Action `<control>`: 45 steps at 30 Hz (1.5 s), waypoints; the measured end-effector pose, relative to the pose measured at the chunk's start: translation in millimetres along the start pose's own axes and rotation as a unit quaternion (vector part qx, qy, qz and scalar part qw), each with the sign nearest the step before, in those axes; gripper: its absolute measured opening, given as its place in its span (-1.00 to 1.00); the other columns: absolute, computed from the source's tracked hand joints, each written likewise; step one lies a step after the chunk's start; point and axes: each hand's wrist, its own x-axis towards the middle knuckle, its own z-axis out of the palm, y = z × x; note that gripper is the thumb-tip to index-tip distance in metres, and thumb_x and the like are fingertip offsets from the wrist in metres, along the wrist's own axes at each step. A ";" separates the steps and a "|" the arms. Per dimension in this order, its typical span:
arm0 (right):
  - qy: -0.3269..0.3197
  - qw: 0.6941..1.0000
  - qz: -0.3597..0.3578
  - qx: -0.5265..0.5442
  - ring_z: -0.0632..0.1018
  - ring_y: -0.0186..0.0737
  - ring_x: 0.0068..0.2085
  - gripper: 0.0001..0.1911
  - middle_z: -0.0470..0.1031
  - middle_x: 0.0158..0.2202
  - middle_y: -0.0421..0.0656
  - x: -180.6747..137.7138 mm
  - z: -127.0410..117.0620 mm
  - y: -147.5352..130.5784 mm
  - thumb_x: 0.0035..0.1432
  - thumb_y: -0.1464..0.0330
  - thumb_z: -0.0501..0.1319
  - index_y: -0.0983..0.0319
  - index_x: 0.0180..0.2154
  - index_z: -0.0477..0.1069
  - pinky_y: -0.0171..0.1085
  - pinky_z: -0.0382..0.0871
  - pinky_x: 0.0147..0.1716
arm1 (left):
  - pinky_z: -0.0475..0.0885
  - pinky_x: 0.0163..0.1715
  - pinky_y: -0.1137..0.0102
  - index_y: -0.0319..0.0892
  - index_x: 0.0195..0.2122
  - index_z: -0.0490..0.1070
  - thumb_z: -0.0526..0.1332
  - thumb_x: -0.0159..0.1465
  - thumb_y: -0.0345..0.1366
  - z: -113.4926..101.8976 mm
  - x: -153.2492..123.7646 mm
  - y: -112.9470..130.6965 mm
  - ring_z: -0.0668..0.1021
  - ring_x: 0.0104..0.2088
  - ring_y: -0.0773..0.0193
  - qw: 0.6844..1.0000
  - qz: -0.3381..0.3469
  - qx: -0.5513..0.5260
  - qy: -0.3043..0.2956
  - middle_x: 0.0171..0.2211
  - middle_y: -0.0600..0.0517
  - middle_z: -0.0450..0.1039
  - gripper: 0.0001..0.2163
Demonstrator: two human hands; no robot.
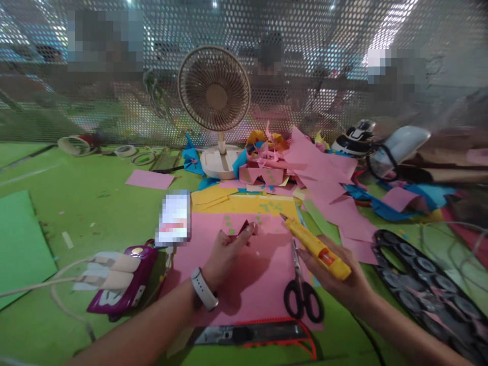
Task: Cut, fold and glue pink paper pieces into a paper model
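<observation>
Head view | left hand (224, 256) pinches folded pink paper piece (239, 227) at 12 o'clock of pink sheet (259, 290) | likely light, flimsy: grip by fold | right hand (345, 284) clamped on yellow glue gun (316, 248)

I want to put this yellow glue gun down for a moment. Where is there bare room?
Barest is the green tabletop between the green sheet, the small pink sheet and the purple device. The big pink sheet is also free between the left hand and the scissors. Crowded: the paper pile behind, the black tray right of the right hand.
</observation>
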 end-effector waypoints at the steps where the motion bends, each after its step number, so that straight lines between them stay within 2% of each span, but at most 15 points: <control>1: 0.006 0.998 -0.031 -0.056 0.36 -0.34 -0.54 -0.86 0.27 -0.54 -0.26 -0.5 -8.3 -1.5 0.07 0.32 0.20 0.20 -0.43 0.26 -0.36 0.21 -0.56 | 0.36 -0.35 0.43 -0.21 -0.47 0.52 0.24 0.13 -0.14 -0.4 0.8 -0.8 0.52 -0.33 0.23 1.000 0.001 -0.005 0.008 -0.41 0.01 0.55 -0.78; 3: 0.024 0.985 -0.072 -0.155 0.40 -0.31 -0.52 -0.86 0.31 -0.51 -0.24 -3.6 -27.4 -4.0 0.08 0.29 0.19 0.19 -0.37 0.26 -0.35 0.23 -0.52 | 0.36 -0.38 0.44 -0.22 -0.44 0.53 0.26 0.11 -0.14 -0.9 2.6 -2.6 0.52 -0.33 0.24 0.999 -0.002 -0.027 0.021 -0.39 -0.01 0.55 -0.77; 6: 0.051 0.959 -0.055 -0.274 0.46 -0.26 -0.49 -0.79 0.41 -0.44 -0.19 -18.2 -59.3 2.1 0.08 0.20 0.17 0.17 -0.30 0.28 -0.32 0.27 -0.49 | 0.36 -0.39 0.44 -0.22 -0.38 0.55 0.28 0.07 -0.13 -0.8 4.3 -5.0 0.51 -0.34 0.25 0.996 -0.017 -0.066 0.053 -0.39 -0.02 0.55 -0.75; 8: 0.075 0.939 0.009 -0.336 0.52 -0.16 -0.40 -0.69 0.47 -0.31 -0.10 -34.8 -80.7 16.4 0.04 0.11 0.16 0.16 -0.22 0.29 -0.27 0.32 -0.45 | 0.36 -0.38 0.44 -0.22 -0.38 0.56 0.31 0.04 -0.12 -0.2 4.5 -5.8 0.51 -0.35 0.27 0.994 -0.026 -0.078 0.075 -0.39 -0.02 0.55 -0.74; 11: 0.065 0.903 0.169 -0.390 0.54 -0.02 -0.40 -0.57 0.51 -0.28 -0.04 -63.3 -108.0 47.7 -0.10 0.01 0.20 0.14 -0.25 0.33 -0.19 0.35 -0.52 | 0.36 -0.37 0.43 -0.23 -0.45 0.56 0.33 -0.01 -0.10 1.2 4.5 -5.7 0.50 -0.38 0.27 0.990 -0.033 -0.094 0.095 -0.42 -0.04 0.54 -0.73; 14: 0.064 0.890 0.241 -0.382 0.55 0.07 -0.36 -0.50 0.52 -0.26 -0.02 -86.6 -123.8 76.3 -0.19 0.02 0.21 0.19 -0.22 0.35 -0.12 0.40 -0.48 | 0.36 -0.35 0.41 -0.24 -0.45 0.56 0.36 -0.08 -0.12 2.2 5.0 -3.8 0.51 -0.36 0.25 0.987 -0.027 -0.127 0.099 -0.41 -0.05 0.54 -0.73; 19: 0.043 0.896 0.235 -0.375 0.56 0.06 -0.27 -0.41 0.50 -0.16 0.01 -105.1 -134.9 92.3 -0.09 0.02 0.19 0.19 -0.04 0.31 -0.13 0.44 -0.41 | 0.37 -0.37 0.41 -0.24 -0.48 0.54 0.37 -0.12 -0.16 0.9 7.0 3.1 0.52 -0.25 0.18 0.975 -0.019 -0.179 0.132 -0.37 -0.07 0.53 -0.75; 23: 0.018 0.897 0.166 -0.410 0.54 0.06 -0.22 -0.58 0.50 -0.18 0.00 -106.3 -143.7 83.8 0.05 0.07 0.11 0.17 -0.12 0.36 -0.08 0.41 -0.27 | 0.36 -0.38 0.43 -0.22 -0.42 0.53 0.38 -0.13 -0.20 -3.0 8.2 9.0 0.51 -0.19 0.16 0.967 0.009 -0.208 0.143 -0.29 -0.07 0.52 -0.74; 25: 0.039 0.891 0.115 -0.437 0.52 0.05 -0.18 -0.63 0.49 -0.17 -0.01 -101.1 -139.4 73.5 0.10 0.09 0.07 0.16 -0.15 0.37 -0.04 0.38 -0.20 | 0.35 -0.37 0.43 -0.21 -0.40 0.52 0.38 -0.13 -0.19 -5.6 9.0 12.5 0.51 -0.18 0.17 0.962 0.020 -0.226 0.151 -0.28 -0.05 0.52 -0.72; 28: 0.064 0.902 0.006 -0.428 0.51 -0.02 -0.14 -0.64 0.49 -0.15 -0.04 -84.7 -113.3 51.8 0.17 0.12 0.02 0.19 -0.13 0.35 -0.06 0.37 -0.15 | 0.34 -0.38 0.45 -0.20 -0.39 0.50 0.39 -0.14 -0.15 -9.6 10.9 19.0 0.51 -0.20 0.18 0.953 0.040 -0.243 0.177 -0.32 -0.02 0.52 -0.69; 31: -0.062 0.914 -0.144 -0.374 0.51 -0.13 -0.13 -0.74 0.51 -0.18 -0.09 -61.5 -76.6 28.9 0.24 0.27 0.01 0.18 -0.11 0.36 -0.16 0.36 -0.12 | 0.34 -0.41 0.46 -0.20 -0.35 0.49 0.39 -0.14 -0.17 -13.0 12.5 24.9 0.52 -0.23 0.19 0.947 0.068 -0.248 0.191 -0.32 -0.01 0.51 -0.67; 32: -0.093 0.916 -0.159 -0.357 0.51 -0.15 -0.14 -0.76 0.51 -0.20 -0.10 -53.1 -66.3 22.5 0.25 0.31 -0.01 0.17 -0.13 0.37 -0.18 0.36 -0.13 | 0.34 -0.41 0.46 -0.21 -0.35 0.48 0.39 -0.13 -0.18 -13.8 12.8 26.4 0.52 -0.24 0.19 0.947 0.072 -0.246 0.192 -0.31 -0.02 0.50 -0.67; 36: -0.141 0.918 -0.135 -0.345 0.52 -0.14 -0.21 -0.76 0.49 -0.24 -0.07 -22.4 -45.4 7.5 0.26 0.36 -0.03 0.21 -0.18 0.37 -0.18 0.38 -0.22 | 0.35 -0.40 0.43 -0.22 -0.40 0.50 0.39 -0.12 -0.19 -15.2 12.0 29.2 0.51 -0.24 0.19 0.950 0.049 -0.241 0.195 -0.31 -0.03 0.49 -0.72; 40: -0.179 0.900 -0.017 -0.397 0.54 -0.03 -0.29 -0.77 0.49 -0.31 -0.04 -6.5 -37.2 10.3 0.18 0.26 0.08 0.26 -0.20 0.36 -0.14 0.39 -0.35 | 0.35 -0.39 0.44 -0.23 -0.43 0.51 0.36 -0.09 -0.19 -14.5 10.0 26.3 0.51 -0.28 0.24 0.956 0.020 -0.224 0.190 -0.34 -0.03 0.49 -0.76; 45: -0.197 0.908 0.037 -0.368 0.56 -0.06 -0.27 -0.65 0.50 -0.24 -0.02 -5.3 -25.9 25.9 0.15 0.45 0.00 0.26 -0.01 0.27 -0.19 0.38 -0.35 | 0.38 -0.38 0.43 -0.21 -0.45 0.51 0.32 -0.03 -0.20 -14.2 11.1 18.7 0.50 -0.32 0.27 0.966 -0.022 -0.198 0.167 -0.37 -0.03 0.50 -0.81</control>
